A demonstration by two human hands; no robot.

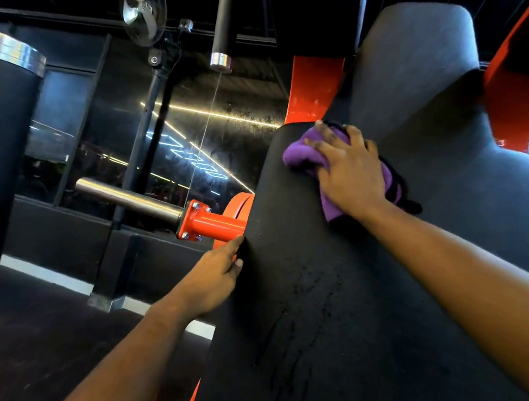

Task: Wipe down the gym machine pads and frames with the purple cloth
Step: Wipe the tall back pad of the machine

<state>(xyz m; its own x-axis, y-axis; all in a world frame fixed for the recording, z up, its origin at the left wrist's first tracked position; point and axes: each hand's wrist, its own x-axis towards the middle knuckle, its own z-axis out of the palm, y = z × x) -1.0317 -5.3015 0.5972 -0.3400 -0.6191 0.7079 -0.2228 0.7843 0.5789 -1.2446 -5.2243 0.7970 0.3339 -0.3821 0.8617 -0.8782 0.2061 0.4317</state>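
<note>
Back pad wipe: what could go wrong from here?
The purple cloth is bunched under the right hand, so each pass likely covers little of the back pad. Streaks low on the pad sit far below the cloth and may be missed. The left hand grips the pad edge beside the orange bolted flange; knuckles could knock it.

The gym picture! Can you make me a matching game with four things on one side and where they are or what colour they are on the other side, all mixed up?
Things:
1. purple cloth
2. left hand
3. fan
4. metal bar

Clues:
A. high up on a pole, near the dark ceiling
B. shiny silver, sticking out of an orange tube
C. squashed under the right hand on the black pad
D. holding the pad's side edge

Right pairs: 1-C, 2-D, 3-A, 4-B
</note>
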